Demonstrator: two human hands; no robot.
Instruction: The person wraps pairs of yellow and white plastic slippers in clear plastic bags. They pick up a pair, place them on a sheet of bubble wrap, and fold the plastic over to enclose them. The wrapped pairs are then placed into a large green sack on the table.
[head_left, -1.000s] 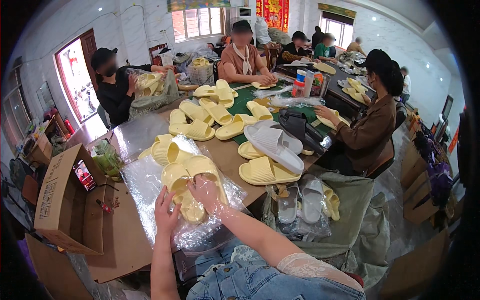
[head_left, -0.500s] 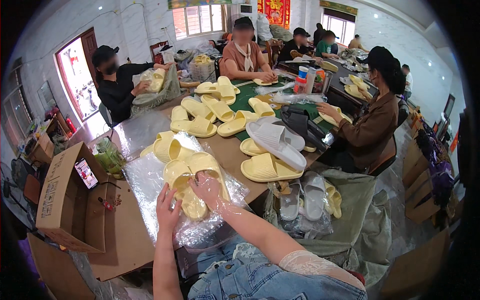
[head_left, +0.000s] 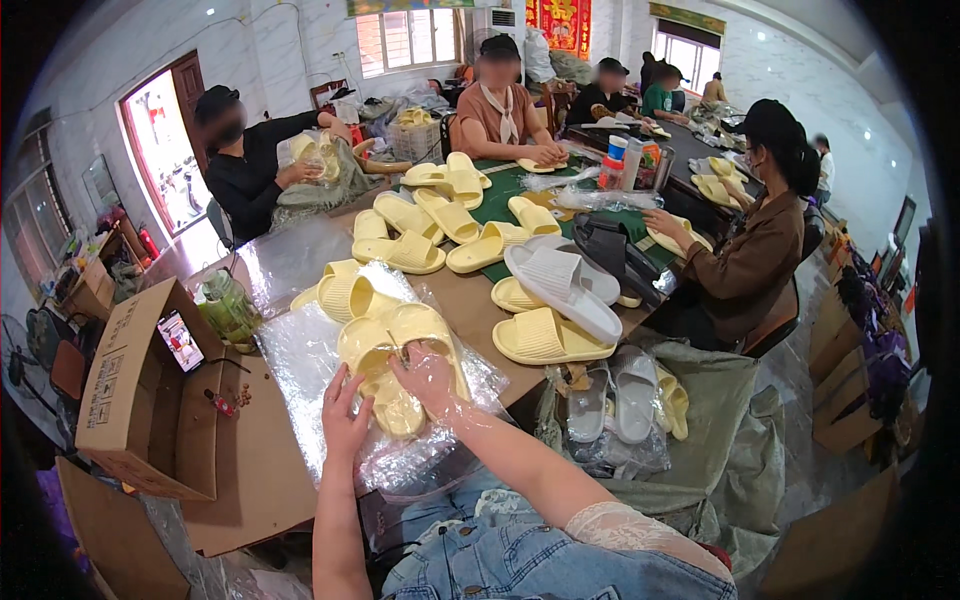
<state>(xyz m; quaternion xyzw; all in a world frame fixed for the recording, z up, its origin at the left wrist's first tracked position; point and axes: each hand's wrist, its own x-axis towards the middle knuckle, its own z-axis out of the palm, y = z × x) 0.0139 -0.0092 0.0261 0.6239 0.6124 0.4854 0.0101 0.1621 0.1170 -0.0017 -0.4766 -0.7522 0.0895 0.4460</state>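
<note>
Both hands barely shifted: right hand still grips yellow slippers inside clear bag; left hand spread open on it.

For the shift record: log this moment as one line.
left hand: flat on clear bag | right hand: inside bag, on yellow slippers | table: more yellow slippers
</note>
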